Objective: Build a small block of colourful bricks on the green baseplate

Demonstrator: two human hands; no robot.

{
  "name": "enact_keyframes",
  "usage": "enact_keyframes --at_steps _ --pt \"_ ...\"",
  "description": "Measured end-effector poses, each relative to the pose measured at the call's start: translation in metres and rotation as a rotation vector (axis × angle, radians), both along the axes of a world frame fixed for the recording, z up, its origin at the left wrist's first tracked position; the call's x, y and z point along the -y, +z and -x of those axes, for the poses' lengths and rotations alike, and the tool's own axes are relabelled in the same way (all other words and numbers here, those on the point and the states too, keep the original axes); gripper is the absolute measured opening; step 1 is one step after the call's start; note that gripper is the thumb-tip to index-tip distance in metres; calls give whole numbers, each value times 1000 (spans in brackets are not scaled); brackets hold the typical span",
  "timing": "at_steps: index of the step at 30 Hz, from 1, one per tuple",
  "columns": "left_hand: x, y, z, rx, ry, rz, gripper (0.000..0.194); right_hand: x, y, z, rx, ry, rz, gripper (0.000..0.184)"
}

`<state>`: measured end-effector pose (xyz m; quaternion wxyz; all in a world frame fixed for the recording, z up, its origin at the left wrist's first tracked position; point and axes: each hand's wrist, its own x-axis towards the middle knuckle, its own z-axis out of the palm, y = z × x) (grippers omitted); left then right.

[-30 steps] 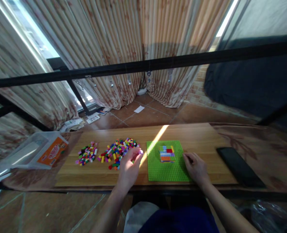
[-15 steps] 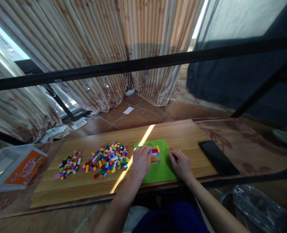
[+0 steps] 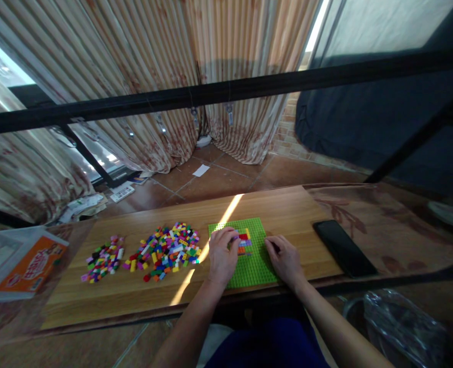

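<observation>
A green studded baseplate (image 3: 251,273) lies on the wooden board, and a small patch of toy bricks (image 3: 244,243) in red, yellow, lilac and orange is built on it. My left hand (image 3: 222,258) is over the plate's left part, its thumb and fingers pinched at the left side of that patch. A bit of purple, seemingly a small toy brick (image 3: 235,238), shows at its fingertips. At the plate's right edge rests my right hand (image 3: 285,260), fingers curled together. What it holds, if anything, is hidden.
Two piles of loose bricks, a larger one (image 3: 172,250) and a smaller one (image 3: 104,259), lie left on the wooden board (image 3: 134,301). A clear plastic box (image 3: 23,266) with an orange label is at far left. A black phone (image 3: 344,249) lies at right.
The view has shifted slightly. My left hand stays at the brick patch, with its thumb and fingers a little more raised and parted. My right hand has barely moved.
</observation>
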<state>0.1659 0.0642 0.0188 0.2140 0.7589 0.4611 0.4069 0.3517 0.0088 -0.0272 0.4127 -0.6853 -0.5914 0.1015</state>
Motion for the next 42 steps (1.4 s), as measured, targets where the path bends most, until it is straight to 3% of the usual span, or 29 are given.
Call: enact_keyframes --at_steps 6,19,24,33,42 --pt "2 0 -1 -23 13 -29 8 0 2 1 5 -11 -1 29" --pt "-1 10 18 -343 -125 -168 14 0 1 0 39 -14 -3 29" --pt "-2 9 16 -250 -84 -169 17 0 2 0 35 -13 -6 28" --pt "0 -9 6 -159 -6 -219 13 -1 -1 -1 33 -14 -25 27" --pt "-1 2 9 -224 -39 -215 10 -1 0 -1 42 -16 -20 26"
